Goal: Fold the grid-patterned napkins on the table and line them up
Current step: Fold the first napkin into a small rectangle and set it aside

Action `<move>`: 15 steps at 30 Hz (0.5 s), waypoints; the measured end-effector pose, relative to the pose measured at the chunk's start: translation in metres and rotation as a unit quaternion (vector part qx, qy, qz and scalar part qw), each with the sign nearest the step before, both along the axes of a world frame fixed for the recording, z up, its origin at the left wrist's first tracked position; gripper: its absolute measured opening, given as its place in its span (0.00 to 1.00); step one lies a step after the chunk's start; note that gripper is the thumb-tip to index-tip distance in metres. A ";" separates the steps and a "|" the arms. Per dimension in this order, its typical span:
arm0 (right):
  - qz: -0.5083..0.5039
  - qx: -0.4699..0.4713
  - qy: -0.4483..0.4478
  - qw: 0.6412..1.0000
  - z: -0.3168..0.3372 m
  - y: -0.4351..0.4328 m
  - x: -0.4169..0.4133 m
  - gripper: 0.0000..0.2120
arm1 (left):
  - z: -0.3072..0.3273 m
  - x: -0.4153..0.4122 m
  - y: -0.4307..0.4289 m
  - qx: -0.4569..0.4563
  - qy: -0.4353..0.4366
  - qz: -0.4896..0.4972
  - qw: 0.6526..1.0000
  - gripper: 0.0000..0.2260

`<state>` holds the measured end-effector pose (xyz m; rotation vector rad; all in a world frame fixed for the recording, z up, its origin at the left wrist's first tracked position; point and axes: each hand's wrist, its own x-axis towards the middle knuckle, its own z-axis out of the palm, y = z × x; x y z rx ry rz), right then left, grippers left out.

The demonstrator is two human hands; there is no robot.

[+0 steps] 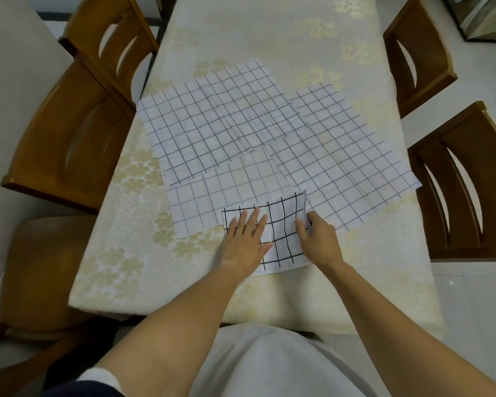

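Observation:
A folded napkin with bold black grid lines (281, 233) lies near the table's front edge. My left hand (245, 239) presses flat on its left half with straight fingers. My right hand (317, 236) pinches the napkin's right edge, which is lifted slightly. Behind it several unfolded white napkins with thin grid lines overlap: one at the left (189, 133), one at the back centre (249, 90), one at the right (350, 156), and a paler one (226, 193) just behind the folded one.
The table wears a cream cloth with gold flowers (132, 253). Wooden chairs stand at the left (69, 133) and right (464, 179), with another at back right (418, 58). A round wooden seat (49, 270) sits at the near left.

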<state>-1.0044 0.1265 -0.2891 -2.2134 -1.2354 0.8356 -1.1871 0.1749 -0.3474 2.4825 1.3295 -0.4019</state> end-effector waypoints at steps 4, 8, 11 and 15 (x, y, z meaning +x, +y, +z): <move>0.035 0.018 -0.006 0.999 0.008 0.001 -0.012 0.13 | 0.001 -0.002 0.001 0.006 -0.009 0.000 1.000 0.31; 0.087 0.022 -0.021 0.996 0.010 0.005 -0.027 0.14 | 0.003 -0.002 0.001 -0.003 -0.027 -0.005 1.000 0.30; 0.101 0.024 -0.030 0.994 0.007 0.009 -0.041 0.16 | 0.007 -0.007 0.003 0.001 -0.072 0.003 0.997 0.28; 0.128 0.019 -0.050 0.990 -0.001 0.013 -0.059 0.12 | 0.013 -0.016 0.002 -0.005 -0.310 0.216 0.926 0.20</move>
